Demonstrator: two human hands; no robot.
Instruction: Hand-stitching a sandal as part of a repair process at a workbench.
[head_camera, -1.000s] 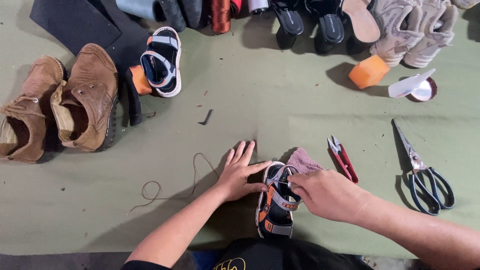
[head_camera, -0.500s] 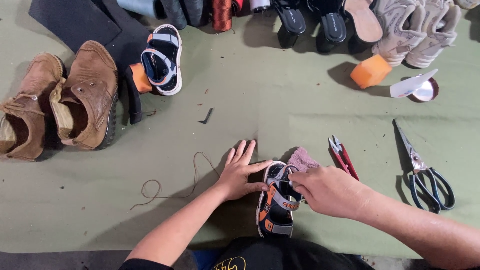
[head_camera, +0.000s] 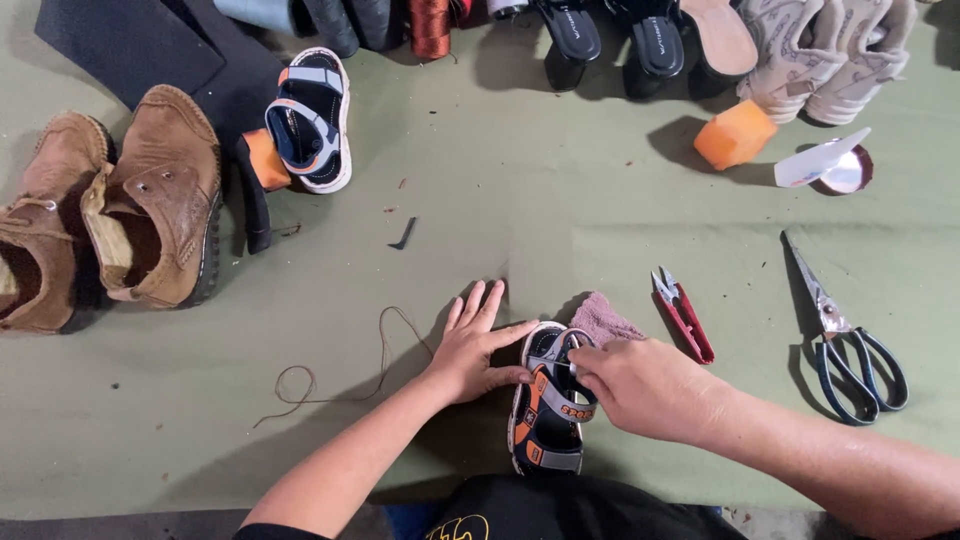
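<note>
Left hand (head_camera: 470, 350), fingers spread, steadies small sandal (head_camera: 545, 410) at table's (head_camera: 500, 200) 6 o'clock edge; right hand (head_camera: 645, 385) pinches its front strap, red thread snips (head_camera: 683, 313) at sandal's 2 o'clock.

An olive-green cloth covers the desk (head_camera: 560, 200), creased in faint lines across the middle and dotted with small dark scraps. Light falls from above and slightly behind, throwing soft shadows toward the near edge. A black sheet (head_camera: 130, 45) lies at the far left corner. No walls or windows show.
</note>
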